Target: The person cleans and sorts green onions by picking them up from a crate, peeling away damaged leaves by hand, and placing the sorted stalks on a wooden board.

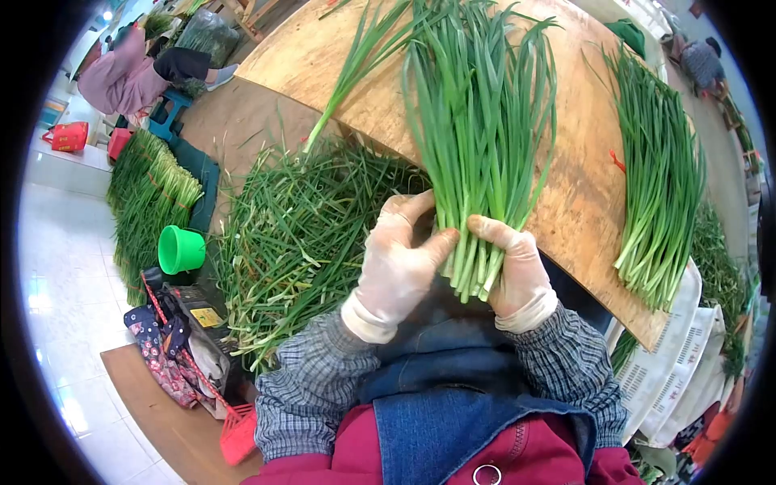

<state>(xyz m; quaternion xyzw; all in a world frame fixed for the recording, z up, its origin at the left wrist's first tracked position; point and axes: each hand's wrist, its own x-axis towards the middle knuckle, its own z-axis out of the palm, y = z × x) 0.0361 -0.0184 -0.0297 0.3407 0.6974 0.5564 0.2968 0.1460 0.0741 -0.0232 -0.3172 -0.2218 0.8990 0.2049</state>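
A thick bunch of garlic chives (481, 121) lies on the wooden board (380, 93), its pale cut ends pointing at me. My left hand (392, 271), in a whitish thin glove, closes on the left side of the stems, thumb across the front. Gloved the same way, my right hand (521, 275) grips the right side near the ends, its thumb pressed on the stems. Both palms are partly hidden. A few loose chives (356, 69) lie left of the bunch, overhanging the board's edge. Another pile of chives (659, 178) rests at the board's right.
Below the board's left edge lies a large heap of loose leaves (291, 234). Beyond it stand a green cup (181, 250) and stacked chive bundles (149, 202). A red-handled plastic tool (238, 432) is at lower left. A seated person (121, 77) is at upper left, another person (702, 65) at upper right.
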